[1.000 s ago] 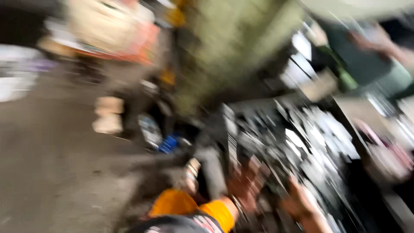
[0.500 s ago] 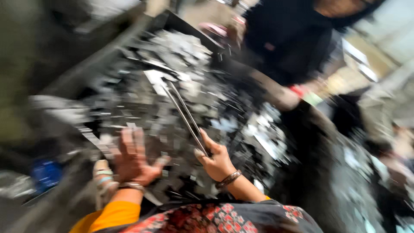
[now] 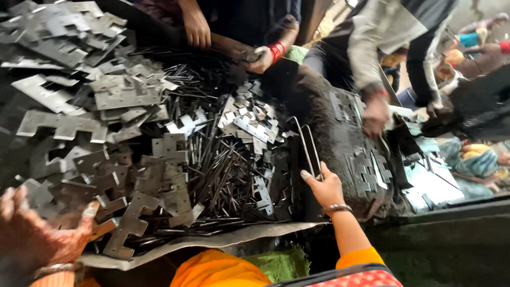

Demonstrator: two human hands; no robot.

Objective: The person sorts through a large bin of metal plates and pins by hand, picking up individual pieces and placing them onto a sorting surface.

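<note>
A big heap of flat grey metal plates point(image 3: 127, 133) and thin dark metal rods point(image 3: 223, 175) fills the view in front of me. My right hand point(image 3: 325, 187) grips the near end of a long bent metal rod point(image 3: 307, 143) that points away over the heap. My left hand point(image 3: 40, 236) is at the lower left with fingers spread, resting on the notched plates at the near edge of the heap; one notched plate point(image 3: 130, 220) lies beside it.
Other people's hands point(image 3: 197, 27) work at the far side of the heap, one with a red bangle point(image 3: 265, 56). Another person's hand point(image 3: 376, 114) reaches onto a dark cloth-covered mound point(image 3: 340, 138) at the right. A grey sheet edge point(image 3: 212, 242) borders the near side.
The view has swung and steadied over the metal heap. My right hand still holds the long rod; my left hand has slid to the lower left edge of the pile.
</note>
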